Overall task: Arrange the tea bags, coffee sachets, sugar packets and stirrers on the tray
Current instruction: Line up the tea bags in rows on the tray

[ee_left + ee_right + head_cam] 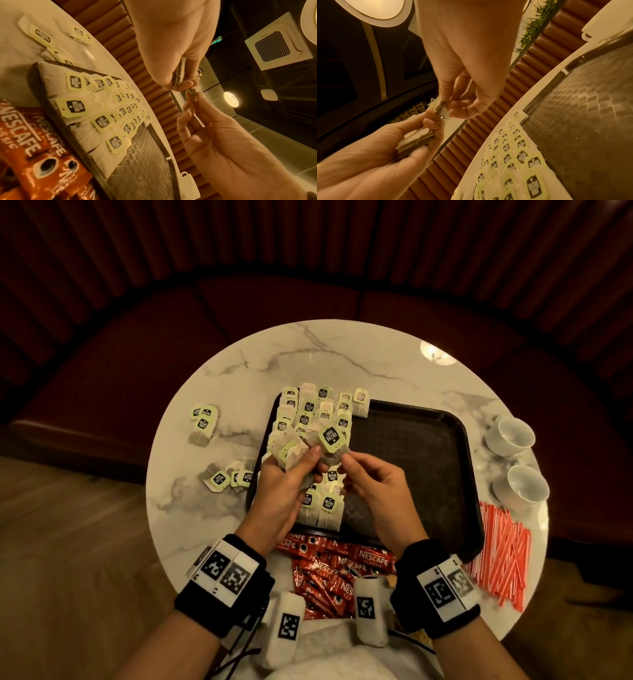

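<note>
Above a black tray (411, 440) at frame centre, the left hand (284, 484) grips a stack of tea bags (291, 453) while the right hand (373, 484) pinches one tea bag (330, 443), tag tilted upward; hands hide part of the rows on the tray, coffee sachets (339, 563) below, stirrers (503, 553) lower right, cups (513, 436) right

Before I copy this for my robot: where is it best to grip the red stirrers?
Probably pinch the stirrers across their middle, from above on the right. They lie flat in a loose, roughly parallel heap off the tray, ends near the table edge.
</note>
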A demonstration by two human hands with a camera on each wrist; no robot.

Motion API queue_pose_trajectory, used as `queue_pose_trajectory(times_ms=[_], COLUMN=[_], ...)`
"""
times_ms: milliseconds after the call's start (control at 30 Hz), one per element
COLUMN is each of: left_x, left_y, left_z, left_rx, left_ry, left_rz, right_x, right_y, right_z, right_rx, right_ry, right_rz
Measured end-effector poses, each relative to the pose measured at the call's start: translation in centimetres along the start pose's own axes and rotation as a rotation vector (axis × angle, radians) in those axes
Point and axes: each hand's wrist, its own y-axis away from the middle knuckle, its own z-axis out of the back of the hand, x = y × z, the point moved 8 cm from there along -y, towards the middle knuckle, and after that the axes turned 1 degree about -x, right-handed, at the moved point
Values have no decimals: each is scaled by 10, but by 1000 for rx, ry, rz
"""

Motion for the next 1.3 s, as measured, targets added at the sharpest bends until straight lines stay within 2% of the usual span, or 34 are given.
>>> queue_pose_trajectory(times_ms=[167, 367, 633, 800, 900, 1000, 1300], left_x=[1, 0, 0, -8, -11, -9, -13], left_y=[0, 0, 3, -3, -3, -1, 0], left_z=[2, -1, -5, 3, 6, 8, 6], left_rx=[3, 45, 61, -21, -40, -73, -80], left_ry=[-18, -32, -19, 87, 0, -74, -41], left_rz=[8, 24, 26, 49, 12, 1, -2], right_x=[-6, 3, 4, 11, 12, 10, 5], right_y=[1, 0, 3, 5, 6, 5, 5], right_z=[-5, 3, -6, -1, -3, -4, -2], right_rx=[107, 30, 84, 149, 192, 189, 147], right_ry=[115, -29, -1, 192, 259, 271, 186], right_rz=[-58, -10, -1, 2, -4, -8, -33])
